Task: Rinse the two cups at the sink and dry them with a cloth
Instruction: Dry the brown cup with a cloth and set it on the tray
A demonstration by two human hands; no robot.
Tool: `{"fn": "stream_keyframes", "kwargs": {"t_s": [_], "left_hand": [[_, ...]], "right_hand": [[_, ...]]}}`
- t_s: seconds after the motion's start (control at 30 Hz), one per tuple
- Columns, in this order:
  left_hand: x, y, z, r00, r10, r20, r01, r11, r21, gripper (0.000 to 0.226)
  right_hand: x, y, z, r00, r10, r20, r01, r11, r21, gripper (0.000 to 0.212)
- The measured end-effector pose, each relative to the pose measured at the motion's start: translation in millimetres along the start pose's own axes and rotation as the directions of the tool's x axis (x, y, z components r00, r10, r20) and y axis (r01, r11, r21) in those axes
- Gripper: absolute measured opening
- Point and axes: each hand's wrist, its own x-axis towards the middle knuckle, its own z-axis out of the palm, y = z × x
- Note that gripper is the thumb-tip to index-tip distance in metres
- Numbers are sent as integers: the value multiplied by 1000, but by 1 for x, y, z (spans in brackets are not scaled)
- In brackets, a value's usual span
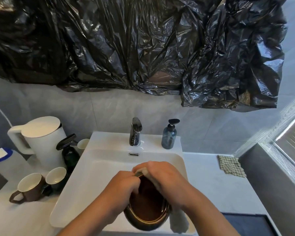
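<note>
Over the white sink (95,169) I hold a glossy brown cup (147,210) tipped on its side, its round base toward me. My left hand (121,188) grips its left side near the rim. My right hand (165,181) presses a pale cloth (179,220) against the cup's right side and rim; the cloth's loose end hangs below my wrist. The cup's opening is hidden behind my hands. A second brown mug (30,188) with a cream inside stands upright on the left counter. No water is seen at the chrome tap (135,132).
Left of the sink stand a dark cup (56,176), a white kettle (41,140), a dark spray bottle (69,150) and another cup (83,143) behind it. A blue soap pump (169,135) sits by the tap. A checked cloth (231,166) lies on the right counter.
</note>
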Motion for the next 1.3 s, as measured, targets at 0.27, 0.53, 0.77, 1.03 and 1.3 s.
{"fn": "stream_keyframes", "kwargs": {"t_s": [0.27, 0.53, 0.77, 1.03, 1.3], "left_hand": [[1, 2, 30, 983, -160, -87, 53, 708, -705, 26], [17, -8, 33, 924, -162, -347, -99, 773, -626, 26], [31, -52, -31, 886, -234, -399, -21, 842, -539, 14], [46, -100, -120, 840, -345, -419, 58, 824, -563, 15], [100, -112, -187, 883, -329, -335, 125, 853, -507, 39]], "right_hand": [[-1, -2, 46, 762, 307, -570, 171, 754, 634, 41], [-6, -9, 59, 825, 352, -443, 34, 751, 660, 36], [6, 17, 47, 754, 518, -404, -299, 819, 490, 32], [104, 14, 67, 805, 593, 8, -511, 688, 516, 29], [234, 19, 98, 888, 412, -203, -289, 845, 450, 44]]}}
